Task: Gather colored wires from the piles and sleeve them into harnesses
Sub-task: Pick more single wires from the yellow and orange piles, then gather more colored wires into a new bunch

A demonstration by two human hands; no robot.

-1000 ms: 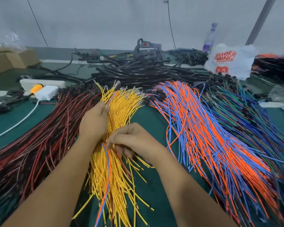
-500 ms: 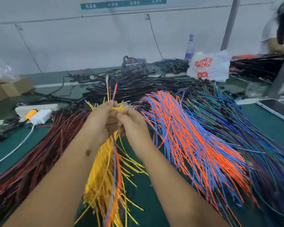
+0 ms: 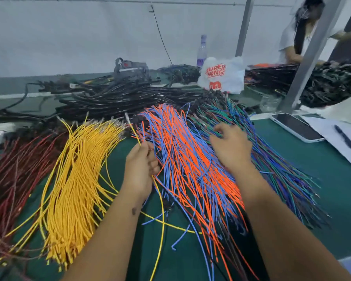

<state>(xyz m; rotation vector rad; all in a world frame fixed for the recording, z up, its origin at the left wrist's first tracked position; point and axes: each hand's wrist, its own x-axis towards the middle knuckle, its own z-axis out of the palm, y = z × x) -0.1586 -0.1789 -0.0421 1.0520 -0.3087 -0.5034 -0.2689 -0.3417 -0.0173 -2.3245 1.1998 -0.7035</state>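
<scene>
On green table (image 3: 332,179), "SUPER MING" bag (image 3: 221,75); left fingers (image 3: 148,157) pinch wires (image 3: 160,199), right fingers (image 3: 221,128) loosely spread.

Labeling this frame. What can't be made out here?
Head view only:
- Right hand: motion-blurred, fingertips buried in green-blue wires; grip unclear.
- Left hand: fist hides how many wires it holds.
- Red wires: cut by left edge.
- Bottle label: too small.

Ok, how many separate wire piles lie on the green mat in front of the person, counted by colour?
Dark red pile: 1
Yellow pile: 1
Orange and blue pile: 1
Green, blue and purple pile: 1
Black pile behind them: 1
Total: 5 piles
</scene>
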